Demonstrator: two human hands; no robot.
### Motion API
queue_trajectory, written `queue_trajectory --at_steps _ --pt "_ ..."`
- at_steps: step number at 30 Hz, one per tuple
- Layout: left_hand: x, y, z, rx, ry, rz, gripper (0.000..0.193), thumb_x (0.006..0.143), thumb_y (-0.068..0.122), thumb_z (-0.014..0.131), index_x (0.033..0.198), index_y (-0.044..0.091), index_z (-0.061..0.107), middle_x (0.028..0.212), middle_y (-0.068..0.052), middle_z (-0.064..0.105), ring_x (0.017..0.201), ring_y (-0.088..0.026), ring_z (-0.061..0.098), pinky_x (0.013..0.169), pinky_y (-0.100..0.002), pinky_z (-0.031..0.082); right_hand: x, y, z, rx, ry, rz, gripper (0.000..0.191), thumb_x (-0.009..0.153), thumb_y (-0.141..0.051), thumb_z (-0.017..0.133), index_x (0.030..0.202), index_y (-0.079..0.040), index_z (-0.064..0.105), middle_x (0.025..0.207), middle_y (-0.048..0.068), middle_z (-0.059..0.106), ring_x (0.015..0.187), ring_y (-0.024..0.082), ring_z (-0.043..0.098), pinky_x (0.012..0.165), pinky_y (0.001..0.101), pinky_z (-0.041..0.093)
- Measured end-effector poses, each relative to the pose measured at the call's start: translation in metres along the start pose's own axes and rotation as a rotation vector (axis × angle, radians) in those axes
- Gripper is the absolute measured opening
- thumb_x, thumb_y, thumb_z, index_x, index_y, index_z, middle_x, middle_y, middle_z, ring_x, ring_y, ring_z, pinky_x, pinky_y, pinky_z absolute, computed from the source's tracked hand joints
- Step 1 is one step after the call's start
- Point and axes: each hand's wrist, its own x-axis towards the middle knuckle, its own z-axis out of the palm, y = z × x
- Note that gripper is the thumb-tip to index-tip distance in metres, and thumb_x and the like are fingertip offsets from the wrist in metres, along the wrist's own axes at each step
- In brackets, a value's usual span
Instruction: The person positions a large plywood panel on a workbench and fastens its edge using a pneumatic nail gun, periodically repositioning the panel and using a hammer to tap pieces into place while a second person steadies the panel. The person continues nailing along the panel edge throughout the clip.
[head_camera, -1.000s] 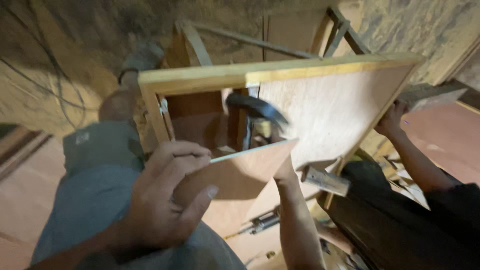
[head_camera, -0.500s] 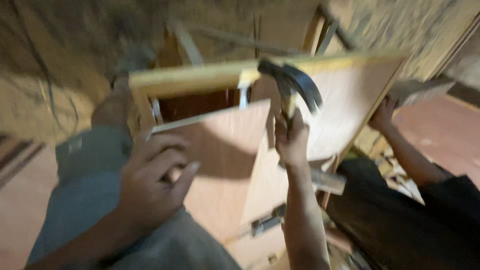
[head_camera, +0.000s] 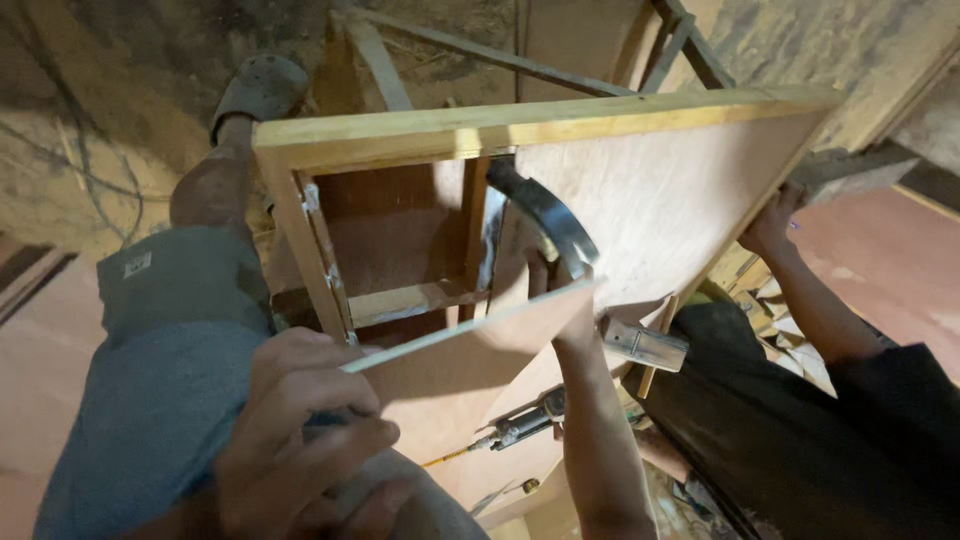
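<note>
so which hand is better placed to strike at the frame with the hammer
The right hand: it already grips the steel claw hammer, raised beside the pale wooden frame. The left hand is occupied, its fingers clasping the thin plywood panel.

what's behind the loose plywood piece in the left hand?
Behind the plywood piece, the right hand grips a claw hammer against the wooden frame. The left hand holds the piece. The hammer's handle and the frame's lower part are covered.
</note>
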Motion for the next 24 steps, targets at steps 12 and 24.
queue_trajectory --at_steps 12,24 --pt "-0.014 -0.012 0.0 0.002 -0.051 0.017 0.031 0.078 0.027 0.077 0.101 0.007 0.069 0.105 -0.012 0.056 0.101 -0.034 0.059 0.083 -0.047 0.049 -0.001 -0.002 0.005 0.088 0.05 -0.088 0.017 0.094 -0.004 0.069 0.108 0.003 0.062 0.091 0.007 0.066 0.082 0.016 0.058 0.073 0.0312 0.051" --pt "0.023 -0.081 0.011 0.754 -0.18 0.04 0.059 0.081 0.019 0.079 0.134 0.003 0.06 0.152 -0.022 0.046 0.144 -0.05 0.04 0.12 -0.063 0.028 -0.039 0.033 -0.009 -0.119 0.67 0.357 0.021 0.11 -0.016 0.055 0.106 0.002 0.065 0.067 0.002 0.054 0.057 0.008 0.045 0.052 0.0257 0.038"
